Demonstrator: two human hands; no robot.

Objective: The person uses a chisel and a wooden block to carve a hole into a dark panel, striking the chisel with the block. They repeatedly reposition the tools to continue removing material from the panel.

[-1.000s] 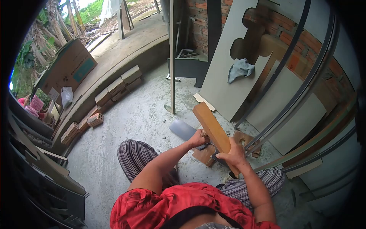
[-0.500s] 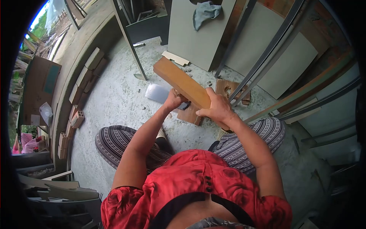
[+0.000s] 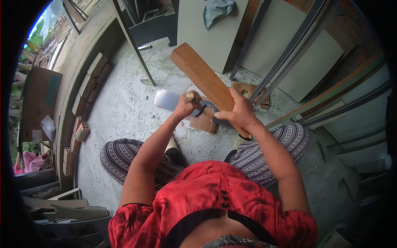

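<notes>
We've got right hand [image 3: 240, 113] clamped round plank [image 3: 202, 76], slanted up over wood block [image 3: 204, 120] on floor. Left hand [image 3: 184, 108] fisted on wooden-handled tool [image 3: 191, 97]. Worry: tool skids off plank, nicks right fingers or knee.

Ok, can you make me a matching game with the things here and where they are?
Things:
1. long brown wooden plank
2. crumpled blue-grey cloth
3. pale rectangular bricks
4. round wooden tool handle

Places:
A. gripped in the left hand
B. gripped in the right hand
C. hanging on the pale upright board
D. lined up along the concrete kerb

Pairs: 1-B, 2-C, 3-D, 4-A.
</notes>
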